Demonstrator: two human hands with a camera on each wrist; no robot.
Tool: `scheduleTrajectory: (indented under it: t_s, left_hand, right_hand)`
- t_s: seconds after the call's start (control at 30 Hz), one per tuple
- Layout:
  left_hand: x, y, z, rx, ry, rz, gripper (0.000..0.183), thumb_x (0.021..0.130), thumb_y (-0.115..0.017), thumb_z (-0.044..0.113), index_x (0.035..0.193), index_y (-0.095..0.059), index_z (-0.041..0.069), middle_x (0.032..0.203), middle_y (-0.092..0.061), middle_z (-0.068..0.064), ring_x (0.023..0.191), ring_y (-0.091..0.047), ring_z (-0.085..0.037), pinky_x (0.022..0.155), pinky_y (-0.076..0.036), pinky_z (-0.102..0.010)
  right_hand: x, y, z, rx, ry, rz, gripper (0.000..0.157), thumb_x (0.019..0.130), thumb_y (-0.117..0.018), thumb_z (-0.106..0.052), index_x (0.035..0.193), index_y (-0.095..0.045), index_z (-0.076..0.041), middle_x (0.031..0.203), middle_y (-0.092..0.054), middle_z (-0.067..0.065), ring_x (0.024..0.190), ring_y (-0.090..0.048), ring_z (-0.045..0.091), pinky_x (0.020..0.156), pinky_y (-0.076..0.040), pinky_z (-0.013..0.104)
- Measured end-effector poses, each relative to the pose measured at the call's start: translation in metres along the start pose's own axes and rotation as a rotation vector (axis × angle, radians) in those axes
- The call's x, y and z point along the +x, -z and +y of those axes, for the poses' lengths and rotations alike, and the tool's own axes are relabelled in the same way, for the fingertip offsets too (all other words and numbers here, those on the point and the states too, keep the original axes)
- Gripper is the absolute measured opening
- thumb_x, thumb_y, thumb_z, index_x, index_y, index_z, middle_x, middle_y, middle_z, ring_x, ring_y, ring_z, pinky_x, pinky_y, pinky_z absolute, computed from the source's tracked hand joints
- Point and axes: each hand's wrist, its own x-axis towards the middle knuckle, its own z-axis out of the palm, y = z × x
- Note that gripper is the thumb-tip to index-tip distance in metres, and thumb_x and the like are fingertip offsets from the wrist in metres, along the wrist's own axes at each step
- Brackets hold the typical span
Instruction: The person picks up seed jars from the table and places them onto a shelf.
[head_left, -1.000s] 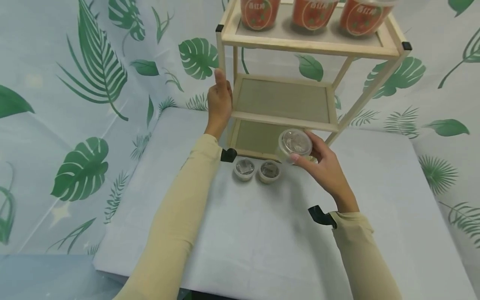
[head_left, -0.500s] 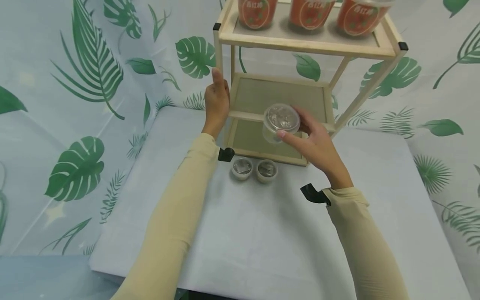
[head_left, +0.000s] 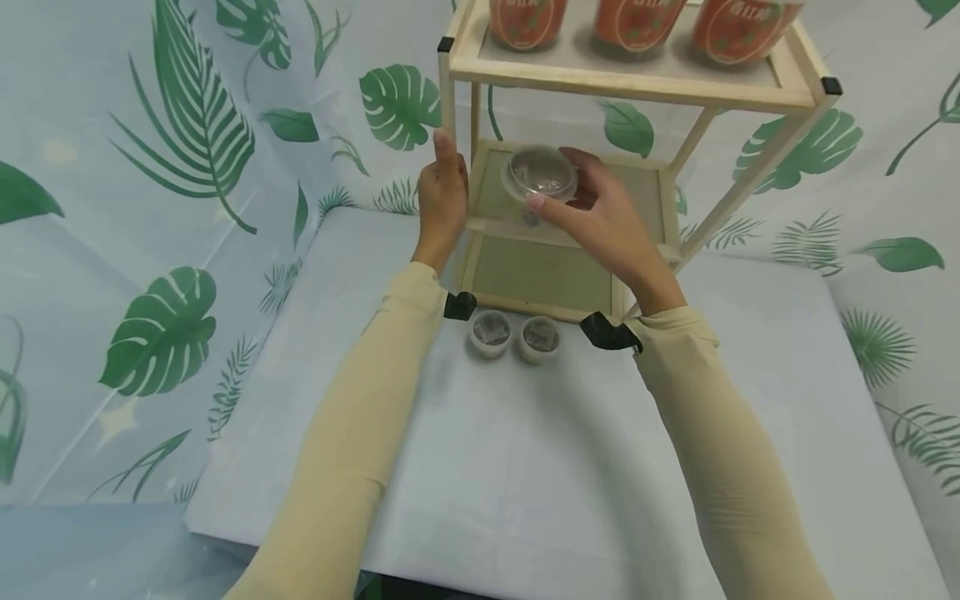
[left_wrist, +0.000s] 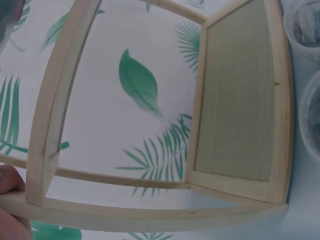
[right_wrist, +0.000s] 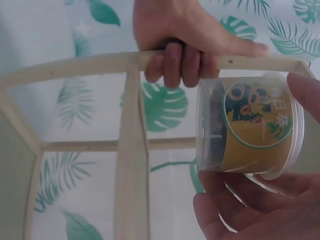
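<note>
My left hand [head_left: 442, 196] grips the left front post [head_left: 447, 96] of a small wooden shelf rack [head_left: 637, 88]. In the right wrist view its fingers [right_wrist: 172, 65] are curled round the post. My right hand [head_left: 607, 217] holds a clear lidded plastic tub [head_left: 536, 172] by its sides, in front of and over the middle shelf [head_left: 637, 196]. A yellow sunflower label [right_wrist: 257, 122] shows on the tub in the right wrist view. Two similar tubs, a left one [head_left: 491, 332] and a right one [head_left: 539, 337], stand on the table before the bottom shelf [head_left: 547, 271].
Three red-labelled tubs, among them the left one [head_left: 527, 21], stand on the top shelf, cut off by the view's upper edge. A white cloth covers the table [head_left: 480, 467]. Behind hangs a leaf-printed backdrop [head_left: 330, 158].
My right hand has raised the tub from near the bottom shelf and moved it up, forward and slightly left to the middle shelf. My left hand has kept its grip on the post.
</note>
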Motion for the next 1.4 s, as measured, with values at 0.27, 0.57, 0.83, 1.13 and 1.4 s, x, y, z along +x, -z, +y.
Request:
scheduleTrajectory:
  t_s: [0.27, 0.57, 0.83, 1.13, 1.4]
  left_hand:
    - [-0.001, -0.006, 0.003, -0.008, 0.017, -0.010, 0.064, 0.119, -0.023, 0.035, 0.057, -0.030, 0.020, 0.052, -0.028, 0.006, 0.047, -0.021, -0.009, 0.047, -0.015, -0.024]
    - [-0.001, -0.009, 0.006, -0.016, -0.009, -0.019, 0.062, 0.119, -0.024, 0.035, 0.059, -0.030, 0.019, 0.054, -0.027, 0.006, 0.048, -0.020, -0.011, 0.049, -0.014, -0.027]
    - [0.001, -0.006, 0.004, -0.017, 0.003, -0.010, 0.062, 0.119, -0.024, 0.035, 0.060, -0.030, 0.019, 0.054, -0.027, 0.005, 0.049, -0.020, -0.011, 0.050, -0.014, -0.026]
    - [0.001, -0.002, 0.002, -0.010, 0.009, -0.018, 0.060, 0.118, -0.024, 0.033, 0.060, -0.031, 0.020, 0.055, -0.028, 0.007, 0.049, -0.021, -0.009, 0.049, -0.015, -0.025]
    - [0.000, 0.003, 0.003, -0.002, 0.005, -0.010, 0.059, 0.118, -0.025, 0.033, 0.061, -0.031, 0.019, 0.055, -0.028, 0.006, 0.050, -0.022, -0.010, 0.050, -0.016, -0.026]
  right_hand:
    - [0.033, -0.001, -0.007, 0.086, -0.054, 0.003, 0.074, 0.098, -0.078, -0.034, 0.160, -0.045, -0.011, 0.143, -0.061, 0.014, 0.124, -0.063, 0.025, 0.103, -0.048, 0.036]
    - [0.058, 0.000, -0.012, -0.092, -0.106, -0.024, 0.086, 0.098, -0.076, -0.047, 0.166, -0.035, -0.015, 0.151, -0.056, 0.012, 0.128, -0.059, 0.025, 0.103, -0.048, 0.039]
    - [0.074, -0.006, -0.005, -0.082, -0.186, -0.053, 0.085, 0.099, -0.077, -0.047, 0.165, -0.036, -0.012, 0.150, -0.054, 0.011, 0.131, -0.054, 0.022, 0.107, -0.044, 0.037]
    - [0.084, -0.013, 0.007, -0.100, -0.260, -0.073, 0.087, 0.098, -0.077, -0.049, 0.165, -0.035, -0.012, 0.151, -0.051, 0.010, 0.130, -0.050, 0.021, 0.109, -0.040, 0.036]
    - [0.088, -0.024, 0.013, -0.089, -0.247, -0.081, 0.088, 0.099, -0.077, -0.047, 0.166, -0.033, -0.012, 0.158, -0.047, 0.011, 0.137, -0.046, 0.021, 0.113, -0.038, 0.036]
